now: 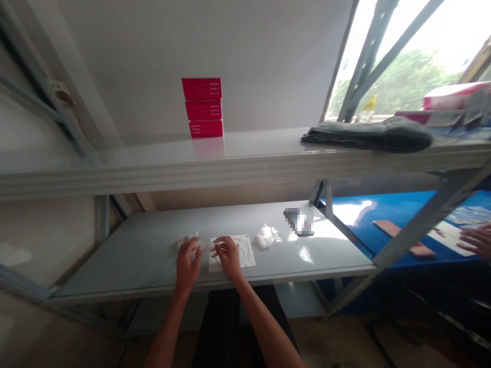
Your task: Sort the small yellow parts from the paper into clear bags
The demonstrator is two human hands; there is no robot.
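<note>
**Wrap:** crinkled clear plastic wrap [187, 241] w/ something yellowish inside, on lower shelf, right at L hand's fingertips. Prob. very light, soft, slippery; looks easiest to take by a loose edge.
**L hand** [187, 266]: fingers [191, 246] curled down at wrap, touching or nearly. Open or closed: can't tell, wrap & fingers overlap.
**R hand** [228, 257]: fingertips [219, 248] bunched, pinch-like, just R of L hand, above paper. Can't tell if anything's held.
**Paper:** white sheet [245, 253] flat under R hand, a bit creased. Thin, soft, prob. creases easily; lifts best by a corner.
**Bag:** small clear plastic bag [268, 236], R of R hand, past paper. Light, slick-looking, crumpled.
**Packet:** dark item [299, 222] farther R & ahead of grip, pixelated, details unreadable.
**Shelf:** grey metal shelf [115, 271] under both hands, glossy.
**Above grip:** upper shelf [153, 164]; 3 red boxes [202, 105] stacked upright on it; folded grey cloth [368, 134] to R.
**Far R:** co-worker's hand [475, 240] over printed sheet [448, 240] on blue table [399, 204]; brown strip [402, 237] beside sheet.
**Behind:** window [399, 56], greenery outside.
</note>
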